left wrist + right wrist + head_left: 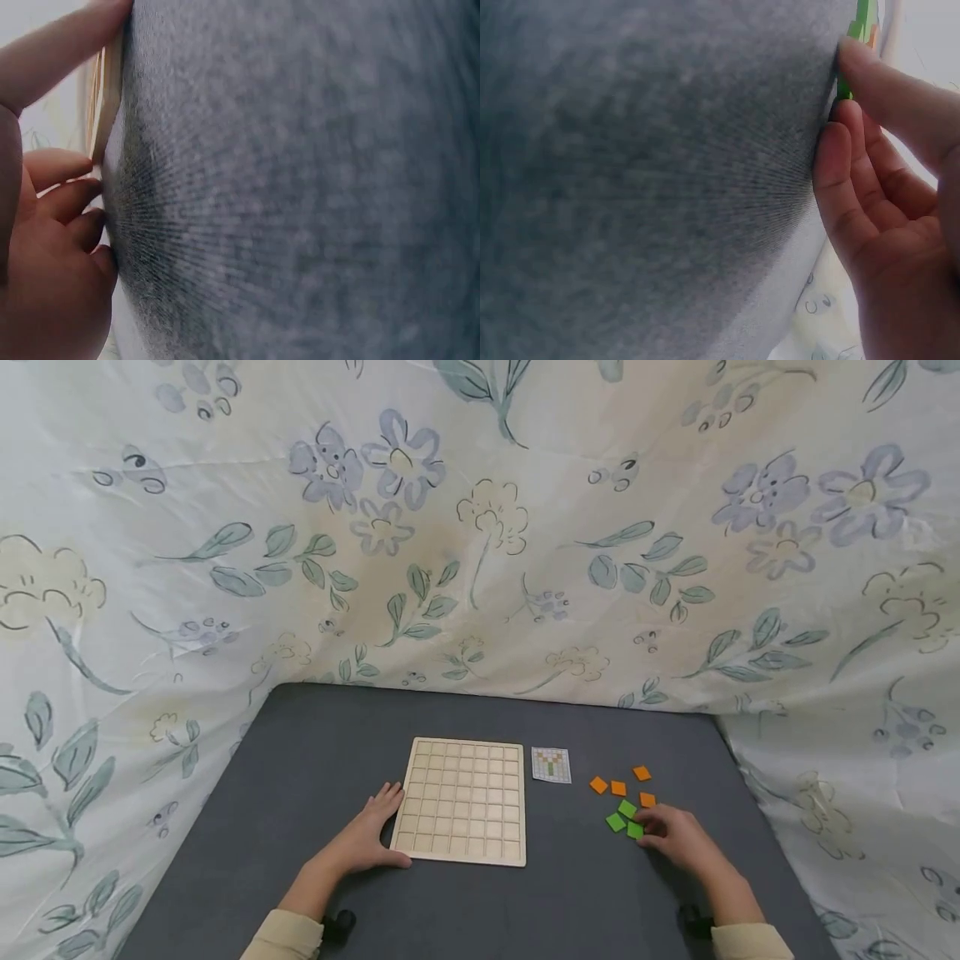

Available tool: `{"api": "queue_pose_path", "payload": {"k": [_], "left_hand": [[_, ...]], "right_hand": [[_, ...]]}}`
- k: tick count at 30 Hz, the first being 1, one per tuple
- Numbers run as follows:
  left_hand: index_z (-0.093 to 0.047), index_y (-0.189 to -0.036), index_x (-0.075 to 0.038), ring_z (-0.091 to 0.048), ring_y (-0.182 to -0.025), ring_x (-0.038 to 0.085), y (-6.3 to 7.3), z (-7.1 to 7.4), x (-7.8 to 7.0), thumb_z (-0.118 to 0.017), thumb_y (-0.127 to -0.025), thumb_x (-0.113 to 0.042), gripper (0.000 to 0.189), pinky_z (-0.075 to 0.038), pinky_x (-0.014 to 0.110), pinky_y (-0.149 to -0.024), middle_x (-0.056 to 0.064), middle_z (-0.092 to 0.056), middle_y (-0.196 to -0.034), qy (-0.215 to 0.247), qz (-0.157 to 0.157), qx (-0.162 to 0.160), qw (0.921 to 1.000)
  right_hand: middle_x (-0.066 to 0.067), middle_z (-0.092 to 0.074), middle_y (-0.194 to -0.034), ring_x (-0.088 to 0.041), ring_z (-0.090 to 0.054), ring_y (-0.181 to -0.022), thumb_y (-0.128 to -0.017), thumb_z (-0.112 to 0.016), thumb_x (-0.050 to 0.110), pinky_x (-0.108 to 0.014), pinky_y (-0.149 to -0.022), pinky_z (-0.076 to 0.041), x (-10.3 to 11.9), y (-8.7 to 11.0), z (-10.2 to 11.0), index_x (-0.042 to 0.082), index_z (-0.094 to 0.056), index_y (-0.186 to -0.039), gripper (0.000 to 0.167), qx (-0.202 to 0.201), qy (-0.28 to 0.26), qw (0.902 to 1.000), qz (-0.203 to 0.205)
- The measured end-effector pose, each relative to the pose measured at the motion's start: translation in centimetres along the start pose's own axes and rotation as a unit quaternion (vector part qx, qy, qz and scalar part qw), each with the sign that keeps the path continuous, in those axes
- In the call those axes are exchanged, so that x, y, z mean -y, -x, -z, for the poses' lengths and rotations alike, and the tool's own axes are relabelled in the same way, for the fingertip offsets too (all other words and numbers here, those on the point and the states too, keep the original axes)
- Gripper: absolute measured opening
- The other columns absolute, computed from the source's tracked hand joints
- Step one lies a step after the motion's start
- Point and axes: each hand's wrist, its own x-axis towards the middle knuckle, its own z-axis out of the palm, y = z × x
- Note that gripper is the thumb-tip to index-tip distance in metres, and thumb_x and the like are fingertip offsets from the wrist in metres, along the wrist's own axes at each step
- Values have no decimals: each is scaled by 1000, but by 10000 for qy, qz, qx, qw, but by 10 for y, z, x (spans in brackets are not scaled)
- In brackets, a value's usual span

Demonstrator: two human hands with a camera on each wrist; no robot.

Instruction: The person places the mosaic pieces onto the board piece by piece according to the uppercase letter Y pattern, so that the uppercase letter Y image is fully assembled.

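Pinched green tile (635,830): at the tips of the right hand (678,837), between thumb and index finger; whether it is lifted cannot be told.
Right hand: grasping, the gap between thumb and index nearly closed, the other fingers bent alongside.
Other green tiles (616,822): two, just beyond the right fingertips, making three green in view.
Orange tiles (618,788): four, farther out from the same hand, one of them just beside its fingers.
Pattern card (551,766): one, left of the right hand and beyond it, printed with a small coloured grid; any finer marking is too small to read.
Grid board (459,802): one, wooden, immediately right of the left hand (363,837).
Left hand: spread wide, not clenched, fingers at the board's left edge, thumb at its near corner.
Table (480,910): dark grey, beneath both hands.
Floral cloth (487,635): beyond the hands and to either side.
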Motion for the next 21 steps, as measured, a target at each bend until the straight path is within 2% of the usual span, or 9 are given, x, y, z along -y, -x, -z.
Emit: {"api": "queue_pose_path", "payload": {"k": [3, 7, 11, 15, 21], "left_hand": [[-28, -159, -2, -11, -156, 38, -1, -3, 0, -94, -63, -47, 124, -16, 60, -123, 17, -20, -167, 13, 121, 12, 9999], [-27, -159, -3, -10, -156, 37, -2, -3, -1, -95, -62, -48, 126, -15, 60, -124, 16, -20, -168, 108, 228, 11, 9997], [-28, -159, -4, -11, -156, 38, -2, -2, -1, -95, -62, -46, 125, -15, 60, -124, 16, -20, -168, 180, 260, 5, 9995], [-28, -159, -4, -10, -156, 38, -1, 0, -2, -95, -63, -47, 125, -15, 61, -123, 16, -20, -168, 208, 230, 34, 9995], [-28, -159, -4, -11, -156, 39, -1, 1, -1, -94, -63, -48, 124, -16, 63, -122, 16, -21, -168, 187, 171, 62, 9997]], "right_hand": [[0, -68, -96, -13, -64, -81, -79, -84, 12, -32, -68, -56, 1, 1, -1, 10, -76, -106, 29, -29, 107, 9999, -25], [4, -64, -92, -6, -59, -77, -82, -82, 11, -27, -65, -52, 11, 4, 0, 12, -76, -108, 26, -231, 279, 9989, 297], [5, -63, -94, -1, -55, -76, -85, -79, 9, -26, -62, -49, 27, 3, 0, 12, -76, -112, 27, -479, 229, 9956, 769], [4, -63, -98, -1, -54, -78, -86, -79, 9, -25, -64, -51, 45, -1, -1, 13, -76, -111, 26, -573, 171, 9930, 1017], [5, -62, -98, -5, -57, -82, -88, -78, 13, -27, -70, -54, 65, -10, -4, 16, -75, -113, 26, -442, 93, 9934, 1058]]}}
